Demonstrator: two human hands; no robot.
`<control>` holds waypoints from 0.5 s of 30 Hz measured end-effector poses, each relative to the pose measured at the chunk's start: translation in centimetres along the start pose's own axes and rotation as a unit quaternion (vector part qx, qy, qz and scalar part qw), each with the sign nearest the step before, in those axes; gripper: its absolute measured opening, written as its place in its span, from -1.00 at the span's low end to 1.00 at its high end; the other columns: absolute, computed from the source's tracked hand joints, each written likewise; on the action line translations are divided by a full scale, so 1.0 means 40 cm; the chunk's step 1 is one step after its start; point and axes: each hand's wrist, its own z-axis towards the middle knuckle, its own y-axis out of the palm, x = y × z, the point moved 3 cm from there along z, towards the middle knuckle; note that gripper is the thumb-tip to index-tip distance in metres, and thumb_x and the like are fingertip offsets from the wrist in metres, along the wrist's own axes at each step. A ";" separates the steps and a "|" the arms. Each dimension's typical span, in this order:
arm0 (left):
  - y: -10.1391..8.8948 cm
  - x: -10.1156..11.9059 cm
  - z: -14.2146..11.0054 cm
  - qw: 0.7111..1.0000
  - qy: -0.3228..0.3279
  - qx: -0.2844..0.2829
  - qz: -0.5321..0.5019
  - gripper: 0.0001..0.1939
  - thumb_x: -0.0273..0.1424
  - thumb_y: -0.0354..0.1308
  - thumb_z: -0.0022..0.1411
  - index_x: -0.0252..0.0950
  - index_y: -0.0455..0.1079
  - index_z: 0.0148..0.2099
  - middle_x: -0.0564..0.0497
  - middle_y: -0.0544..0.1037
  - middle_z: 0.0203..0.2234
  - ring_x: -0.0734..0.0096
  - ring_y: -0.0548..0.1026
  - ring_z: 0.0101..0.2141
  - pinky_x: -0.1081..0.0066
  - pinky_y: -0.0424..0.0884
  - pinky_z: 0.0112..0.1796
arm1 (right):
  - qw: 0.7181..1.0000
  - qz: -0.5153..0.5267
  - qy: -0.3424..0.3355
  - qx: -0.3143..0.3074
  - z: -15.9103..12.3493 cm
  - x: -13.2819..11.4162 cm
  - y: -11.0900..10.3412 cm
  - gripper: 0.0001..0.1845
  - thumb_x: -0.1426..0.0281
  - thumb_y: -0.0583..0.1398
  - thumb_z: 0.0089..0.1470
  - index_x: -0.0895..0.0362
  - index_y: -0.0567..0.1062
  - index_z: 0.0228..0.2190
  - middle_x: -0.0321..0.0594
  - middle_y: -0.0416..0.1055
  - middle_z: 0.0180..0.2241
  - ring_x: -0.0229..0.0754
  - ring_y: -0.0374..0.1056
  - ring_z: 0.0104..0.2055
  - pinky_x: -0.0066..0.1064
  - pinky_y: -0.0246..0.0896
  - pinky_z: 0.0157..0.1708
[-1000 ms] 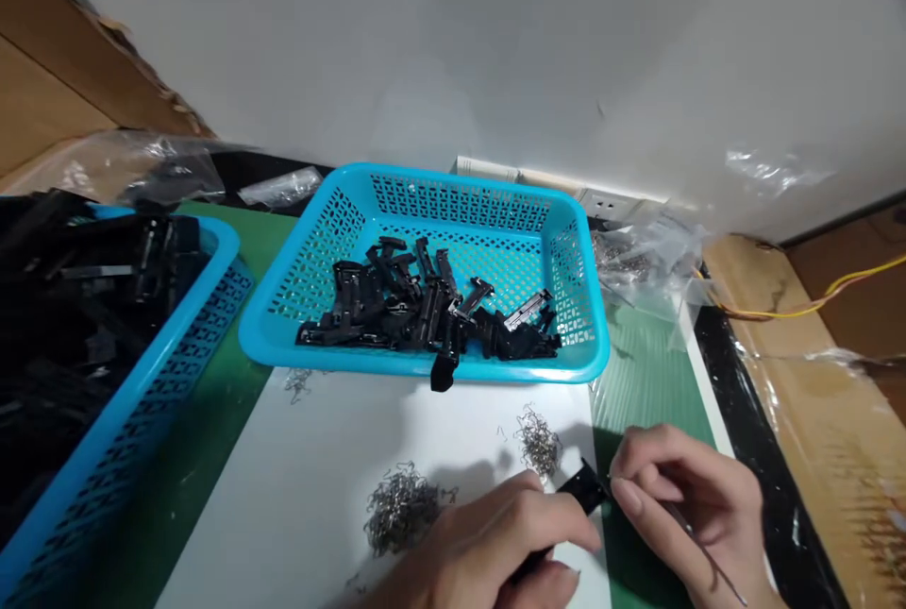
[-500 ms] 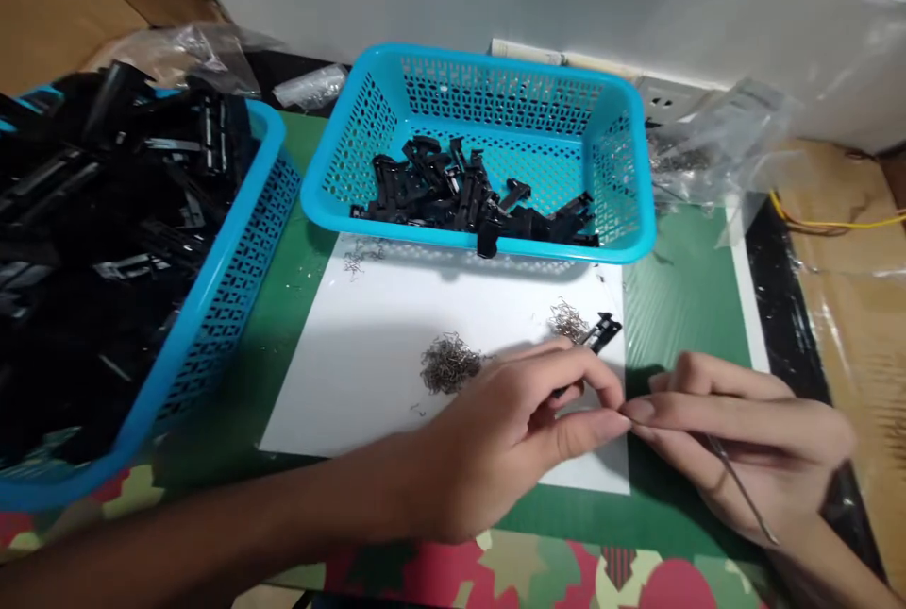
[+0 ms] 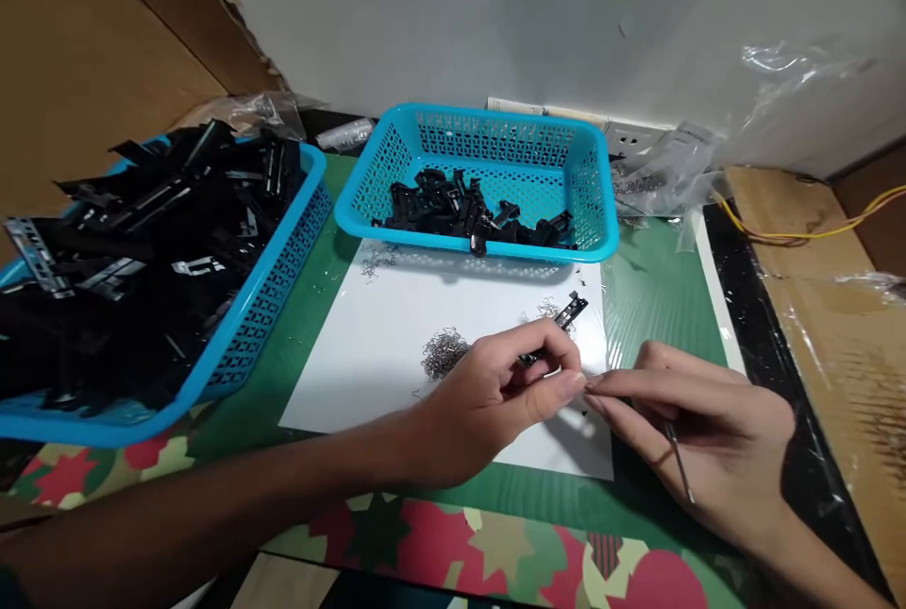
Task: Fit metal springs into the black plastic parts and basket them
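Note:
My left hand point(image 3: 499, 397) is closed around a slim black plastic part point(image 3: 571, 310), whose slotted end sticks out beyond the fingers. Its thumb and forefinger tips meet the fingertips of my right hand point(image 3: 708, 425) over the edge of the white sheet point(image 3: 340, 373). Whatever sits between those fingertips is too small to make out. A thin metal rod point(image 3: 680, 469) is tucked in my right hand, one end showing below the palm. Just left of my left hand lies a pile of small bent wire springs point(image 3: 444, 354); a smaller spring pile point(image 3: 548, 309) is partly hidden behind the black part.
A blue basket point(image 3: 474, 248) with several black parts stands at the back of the green mat point(image 3: 658, 307). Another blue basket point(image 3: 244, 326), heaped with black parts, is at left. A clear plastic bag point(image 3: 672, 170) and yellow wires point(image 3: 793, 233) lie back right.
My hands have come together at the fingertips, while the black part has turned to point up and away. The camera view has shifted, bringing more of both forearms and the patterned front edge into sight.

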 end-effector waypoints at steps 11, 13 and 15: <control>-0.012 0.020 -0.007 0.985 0.024 0.021 0.170 -0.79 -0.30 -0.01 0.53 -0.26 0.37 -0.14 0.09 0.35 -0.38 0.46 0.30 -0.38 0.43 0.26 -0.33 | 0.988 0.073 0.130 0.029 0.007 0.011 0.008 -0.92 0.42 0.37 0.18 0.06 0.73 -0.35 -0.43 0.12 -0.61 -0.33 0.10 -0.56 -0.45 0.01 -0.56; -0.016 0.024 -0.014 0.972 0.039 0.022 0.232 -0.78 -0.34 -0.11 0.56 -0.24 0.35 -0.04 0.05 0.43 -0.30 0.40 0.38 -0.30 0.39 0.31 -0.27 | 0.983 0.098 0.147 0.044 0.010 0.026 -0.003 -0.90 0.40 0.37 0.18 0.06 0.72 -0.38 -0.42 0.11 -0.61 -0.32 0.11 -0.54 -0.44 0.00 -0.55; -0.019 0.025 -0.021 0.963 0.067 0.025 0.258 -0.76 -0.37 -0.14 0.57 -0.19 0.30 0.14 0.02 0.48 -0.20 0.39 0.43 -0.26 0.37 0.35 -0.24 | 0.980 0.107 0.156 0.062 0.014 0.038 -0.014 -0.89 0.39 0.38 0.18 0.06 0.71 -0.40 -0.42 0.10 -0.60 -0.31 0.10 -0.53 -0.43 0.00 -0.53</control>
